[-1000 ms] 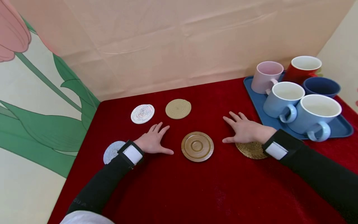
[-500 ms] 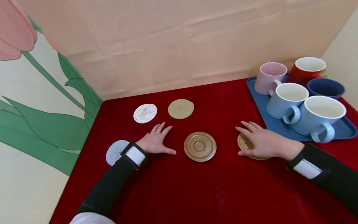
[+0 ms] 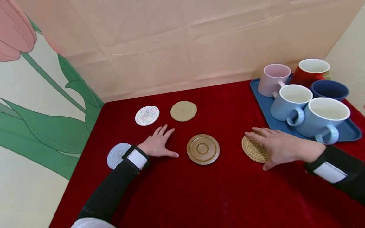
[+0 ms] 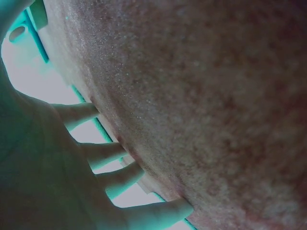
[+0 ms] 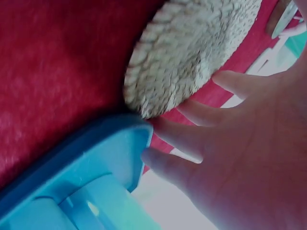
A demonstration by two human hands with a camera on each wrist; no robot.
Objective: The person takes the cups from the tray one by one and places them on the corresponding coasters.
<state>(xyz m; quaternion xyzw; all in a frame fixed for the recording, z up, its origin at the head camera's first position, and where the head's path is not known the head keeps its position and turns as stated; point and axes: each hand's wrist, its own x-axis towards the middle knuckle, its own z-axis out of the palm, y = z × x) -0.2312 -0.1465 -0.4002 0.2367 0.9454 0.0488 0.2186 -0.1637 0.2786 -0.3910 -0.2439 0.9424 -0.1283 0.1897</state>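
Observation:
My left hand (image 3: 156, 144) lies on the red cloth with fingers spread, holding nothing. Ahead of its fingertips are a white speckled coaster (image 3: 147, 116) and a beige coiled coaster (image 3: 183, 111); a pale blue coaster (image 3: 115, 156) is partly hidden by the wrist. To its right lies a round wooden coaster (image 3: 203, 149) with ringed grooves. My right hand (image 3: 282, 147) reaches over a woven straw coaster (image 3: 252, 148), covering its right side, fingers extended and thumb towards the near side. In the right wrist view, the fingertips (image 5: 225, 79) are right at the straw coaster's edge.
A blue tray (image 3: 262, 109) stands at the right beyond my right hand. On it are a pink mug (image 3: 271, 83), a red mug (image 3: 305, 76), a dark blue mug (image 3: 328, 90) and two light blue mugs (image 3: 288, 109). A peach backdrop (image 3: 159, 47) rises behind the table.
My right hand has moved right and nearer, drawing back across the straw coaster, so more of the coaster's left side shows. The left hand stays in place.

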